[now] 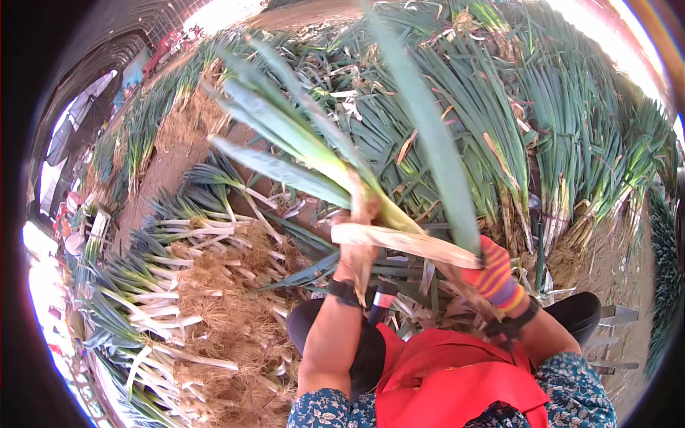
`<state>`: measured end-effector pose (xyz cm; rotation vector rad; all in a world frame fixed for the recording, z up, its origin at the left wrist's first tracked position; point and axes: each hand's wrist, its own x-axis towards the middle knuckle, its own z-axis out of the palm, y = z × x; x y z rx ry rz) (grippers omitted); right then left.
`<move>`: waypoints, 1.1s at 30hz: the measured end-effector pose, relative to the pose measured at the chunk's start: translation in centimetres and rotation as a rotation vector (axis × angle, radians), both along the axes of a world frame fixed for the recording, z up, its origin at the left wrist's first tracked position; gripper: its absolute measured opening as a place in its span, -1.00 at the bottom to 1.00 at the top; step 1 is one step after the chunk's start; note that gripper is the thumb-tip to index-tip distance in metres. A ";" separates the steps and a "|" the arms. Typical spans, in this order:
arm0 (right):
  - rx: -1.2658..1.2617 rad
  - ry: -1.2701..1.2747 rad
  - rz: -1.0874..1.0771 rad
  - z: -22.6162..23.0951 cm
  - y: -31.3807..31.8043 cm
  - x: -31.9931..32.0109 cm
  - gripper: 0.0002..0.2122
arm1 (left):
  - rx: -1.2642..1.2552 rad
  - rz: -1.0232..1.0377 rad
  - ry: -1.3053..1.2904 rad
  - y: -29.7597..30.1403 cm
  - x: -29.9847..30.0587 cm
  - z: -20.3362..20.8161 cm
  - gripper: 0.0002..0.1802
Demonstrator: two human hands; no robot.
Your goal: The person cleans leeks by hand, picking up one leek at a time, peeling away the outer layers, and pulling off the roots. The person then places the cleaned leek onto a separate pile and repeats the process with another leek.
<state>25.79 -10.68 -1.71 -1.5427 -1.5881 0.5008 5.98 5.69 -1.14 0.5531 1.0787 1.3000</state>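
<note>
My bare left hand (354, 227) is closed around a large green onion (325, 153) whose leaves fan out up and to the left. My right hand (496, 274), in a red, yellow and purple striped glove, is closed at the end of a long green leaf (428, 128). A dry, pale outer leaf (407, 244) stretches between the two hands. How the stalk's lower end runs behind that leaf is hard to make out, as motion blurs this part.
At the left lies a heap of green onions with white stalks (157, 307) and brown roots (221, 321). Untrimmed green onions (457, 100) cover the ground ahead and to the right. A red apron (457, 378) covers my lap. Metal legs (617, 315) show at the right.
</note>
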 end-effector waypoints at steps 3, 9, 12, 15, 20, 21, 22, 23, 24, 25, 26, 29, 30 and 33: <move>-0.542 -0.404 -0.058 -7.5 -5.6 9.5 -0.47 | 0.233 -0.027 -0.114 0.5 -2.1 1.9 -0.68; -0.358 -0.465 -0.134 -4.0 -4.9 9.5 -0.44 | 0.335 -0.200 -0.204 -1.8 -2.8 2.1 -0.68; -0.191 -1.150 -0.249 -4.0 -1.1 4.1 -0.43 | 0.380 -0.247 -0.165 -2.4 -1.2 2.4 -0.73; -0.258 0.004 -0.006 -3.5 2.1 1.7 -0.48 | 0.188 -0.198 -0.218 -1.8 0.5 2.3 -0.77; -0.409 0.434 -0.041 -2.2 0.8 -0.7 -0.62 | 0.329 -0.528 -0.343 -1.6 0.5 1.1 -0.53; -0.433 0.481 -0.037 -2.1 0.9 -0.9 -0.63 | 0.278 -0.529 -0.314 -1.7 0.7 1.3 -0.54; -0.457 0.529 -0.033 -1.9 0.9 -1.1 -0.64 | 0.228 -0.531 -0.285 -1.9 0.8 1.5 -0.54; -0.515 0.630 -0.006 -0.7 1.2 -1.5 -0.66 | 0.229 -0.529 -0.291 -1.9 1.2 1.2 -0.54; -0.515 0.624 -0.007 -0.4 1.3 -1.6 -0.66 | 0.270 -0.521 -0.238 -1.9 1.7 0.8 -0.56; -0.498 0.769 -0.018 -0.1 1.3 -1.6 -0.66 | 0.311 -0.511 -0.185 -2.0 2.0 0.6 -0.58; -0.474 0.917 -0.031 0.0 1.3 -1.6 -0.67 | 0.315 -0.515 -0.190 -1.9 2.1 0.7 -0.58; -0.388 0.927 -0.038 -0.9 0.8 -0.8 -0.67 | 0.168 -0.651 -0.259 -2.1 2.1 0.7 -0.69; -0.440 0.945 -0.021 -0.5 0.6 -0.7 -0.67 | 0.166 -0.651 -0.258 -2.3 2.0 0.5 -0.69; -0.500 0.945 -0.005 0.5 -0.1 -0.6 -0.70 | 0.003 -0.635 -0.179 -2.7 0.9 0.2 -0.77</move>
